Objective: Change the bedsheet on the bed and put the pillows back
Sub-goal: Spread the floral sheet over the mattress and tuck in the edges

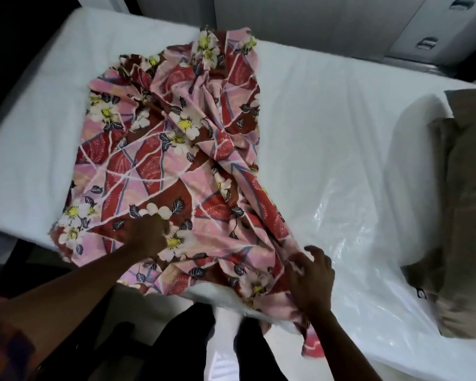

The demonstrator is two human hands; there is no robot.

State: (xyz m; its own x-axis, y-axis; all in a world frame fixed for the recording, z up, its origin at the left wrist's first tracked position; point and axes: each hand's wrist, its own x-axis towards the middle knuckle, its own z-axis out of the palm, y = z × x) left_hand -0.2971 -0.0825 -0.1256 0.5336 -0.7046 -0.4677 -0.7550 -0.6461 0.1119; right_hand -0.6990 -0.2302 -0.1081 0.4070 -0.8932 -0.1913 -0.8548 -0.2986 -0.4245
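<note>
Lying crumpled across the middle of the frame, the floral bedsheet (176,149) is spreading in a loose, wrinkled heap from the upper centre down to the lower centre, pink and red with white and yellow flowers. It is resting on the white mattress (33,149), with its near edge hanging over the mattress side at the lower centre.

The left hand (149,235) is reaching in from the lower left and pressing down on the sheet's lower left part. Its fingers are curling into the cloth and seem to be gripping a fold, though motion blur is making the hold hard to read. The right hand (311,281) is coming in from the bottom centre right, its fingers spreading and bending only loosely. It is resting on the sheet's lower right edge without closing around it.

Clear plastic wrap (355,229) is covering the mattress to the right of the sheet, wrinkling and catching light. Tan pillows (467,210) are leaning at the right edge of the frame, on the end of the mattress and well apart from the sheet. The person's dark trouser legs (182,347) are showing at the bottom centre, and a patterned sleeve (6,350) is sitting in the lower left corner. A pale cabinet (341,20) with metal handles (426,44) is standing behind the bed along the top.
</note>
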